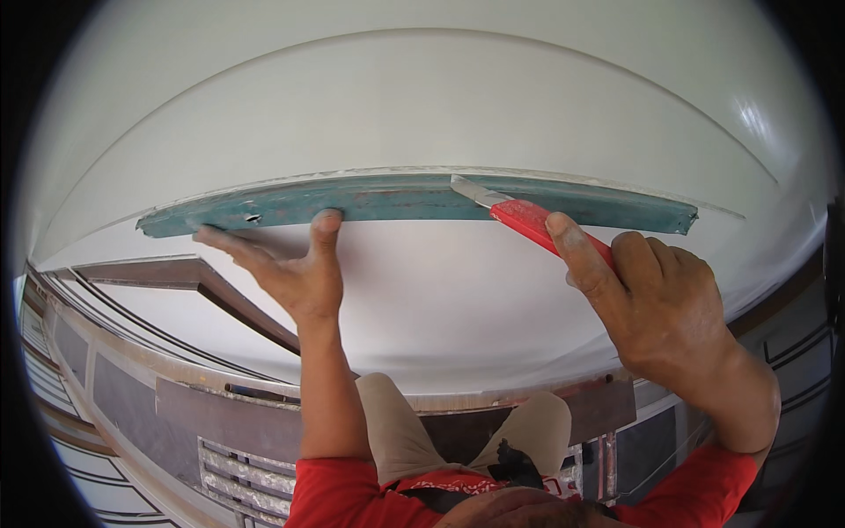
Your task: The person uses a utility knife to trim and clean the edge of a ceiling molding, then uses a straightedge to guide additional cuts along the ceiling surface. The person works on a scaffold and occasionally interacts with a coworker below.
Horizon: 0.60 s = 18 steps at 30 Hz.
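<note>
Red-handled cutter (531,223) in right hand (664,308)

A smooth white surface (422,97) fills most of the view, bent by the lens, with a thin line (440,33) arching across its upper part. Light glares (753,119) off its upper right. At lower left runs an angled brown strip (167,275). Below are dark grey panels (132,407) in a pale frame (91,374), a brown panel (180,412) and worn, pale slats (246,475). Brown-and-white bands (84,444) line the far left; darker grey fills the right edge. Which parts are wall or floor is unclear.
</note>
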Motion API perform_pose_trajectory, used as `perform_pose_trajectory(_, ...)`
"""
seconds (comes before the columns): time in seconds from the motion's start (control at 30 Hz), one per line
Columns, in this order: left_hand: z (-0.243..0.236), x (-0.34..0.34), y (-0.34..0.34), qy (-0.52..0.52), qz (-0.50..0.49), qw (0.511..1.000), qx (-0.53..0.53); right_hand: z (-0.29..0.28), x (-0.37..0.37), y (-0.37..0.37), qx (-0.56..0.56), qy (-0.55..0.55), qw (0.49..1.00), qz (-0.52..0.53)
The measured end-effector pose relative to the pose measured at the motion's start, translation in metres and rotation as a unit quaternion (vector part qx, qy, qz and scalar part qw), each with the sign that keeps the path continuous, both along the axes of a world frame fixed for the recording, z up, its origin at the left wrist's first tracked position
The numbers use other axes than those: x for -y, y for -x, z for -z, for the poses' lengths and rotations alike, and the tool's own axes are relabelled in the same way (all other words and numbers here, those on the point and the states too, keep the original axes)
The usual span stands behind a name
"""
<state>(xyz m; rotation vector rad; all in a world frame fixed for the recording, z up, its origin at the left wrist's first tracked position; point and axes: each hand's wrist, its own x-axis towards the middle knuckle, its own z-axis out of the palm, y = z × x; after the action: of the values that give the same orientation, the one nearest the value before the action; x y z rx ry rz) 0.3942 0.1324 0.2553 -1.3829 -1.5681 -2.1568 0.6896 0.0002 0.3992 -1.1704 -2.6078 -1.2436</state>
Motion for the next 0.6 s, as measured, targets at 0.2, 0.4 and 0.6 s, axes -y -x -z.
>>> perform_pose_trajectory(0.2,0.003,-0.001,0.003,0.008,-0.026,1.000,-0.015,-0.004,0.013,-0.027,0.002,0.008,0.999,0.031)
perform_pose_trajectory(0.4,0.000,-0.002,0.003,0.034,-0.049,0.998,-0.014,0.000,0.021,-0.075,-0.034,-0.003,0.997,0.063)
perform_pose_trajectory(0.6,0.001,-0.002,0.002,0.060,-0.061,0.996,-0.009,0.001,0.020,-0.091,-0.073,0.002,0.997,0.013)
